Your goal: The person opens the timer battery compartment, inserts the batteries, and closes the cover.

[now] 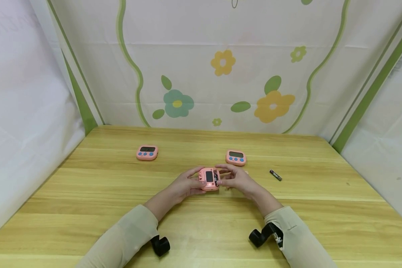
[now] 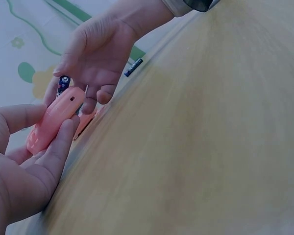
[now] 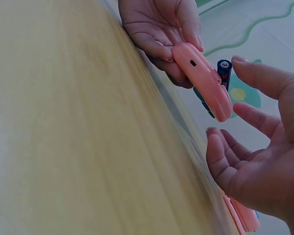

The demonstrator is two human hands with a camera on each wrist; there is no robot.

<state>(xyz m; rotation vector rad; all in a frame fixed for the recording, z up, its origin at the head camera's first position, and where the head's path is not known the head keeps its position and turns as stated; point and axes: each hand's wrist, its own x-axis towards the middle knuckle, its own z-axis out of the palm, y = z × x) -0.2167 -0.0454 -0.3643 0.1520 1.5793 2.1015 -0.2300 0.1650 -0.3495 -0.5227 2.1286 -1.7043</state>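
Note:
My left hand [image 1: 184, 185] holds a pink digital timer [image 1: 205, 186] by its edge, thumb on its upturned back and fingers beneath. A dark rectangle shows in the middle of that back. Along its right side lies a small dark battery [image 1: 216, 178], whose end [image 3: 225, 64] stands proud of the casing in the right wrist view. My right hand [image 1: 236, 180] is at that side, thumb tip right at the battery and forefinger reaching to the timer's far edge. Its other fingers are loosely bent and hold nothing.
Two more pink timers with blue buttons lie face up farther back, one at left [image 1: 147, 153] and one [image 1: 236, 158] just beyond my right hand. A loose black battery [image 1: 275, 175] lies to the right on the wooden table [image 1: 201, 230]. A flowered cloth wall [image 1: 201, 85] stands behind.

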